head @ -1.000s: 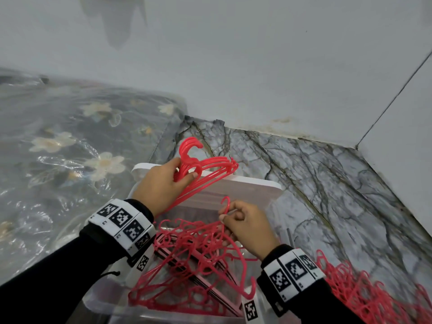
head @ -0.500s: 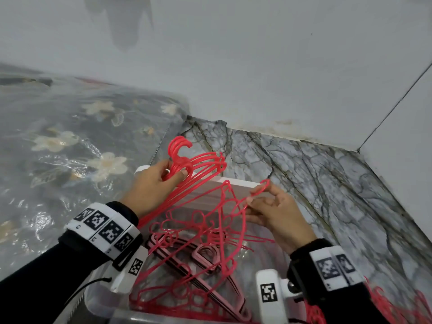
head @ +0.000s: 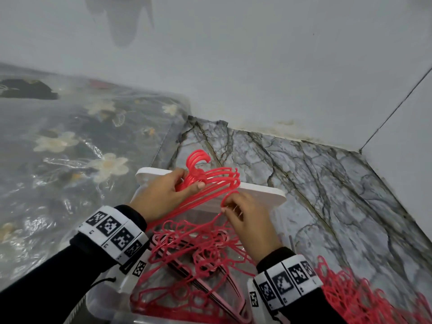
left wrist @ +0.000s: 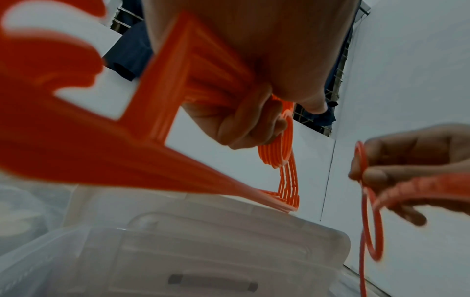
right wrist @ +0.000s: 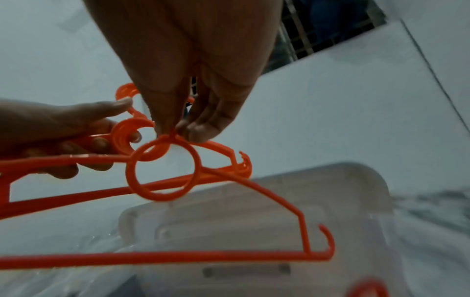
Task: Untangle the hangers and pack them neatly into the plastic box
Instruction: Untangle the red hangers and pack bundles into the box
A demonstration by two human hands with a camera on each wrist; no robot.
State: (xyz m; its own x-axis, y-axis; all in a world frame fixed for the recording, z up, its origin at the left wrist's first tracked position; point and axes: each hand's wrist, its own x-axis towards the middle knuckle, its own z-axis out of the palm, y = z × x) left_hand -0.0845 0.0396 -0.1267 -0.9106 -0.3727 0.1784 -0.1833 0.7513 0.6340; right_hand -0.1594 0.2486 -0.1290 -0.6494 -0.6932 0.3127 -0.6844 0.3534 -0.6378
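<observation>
The hangers (head: 211, 181) are thin red plastic, smooth with a slight sheen, and the single hanger (right wrist: 162, 170) shows the same moulded finish. The box (head: 268, 195) beneath them is clear, slightly cloudy plastic with a white matt rim. Left of the box lies dark flowered cloth (head: 70, 141) under a glossy, wrinkled clear plastic sheet, right of it the floor (head: 327, 195) looks like smooth grey veined marble, and behind it the wall (head: 257, 66) is matt white.
</observation>
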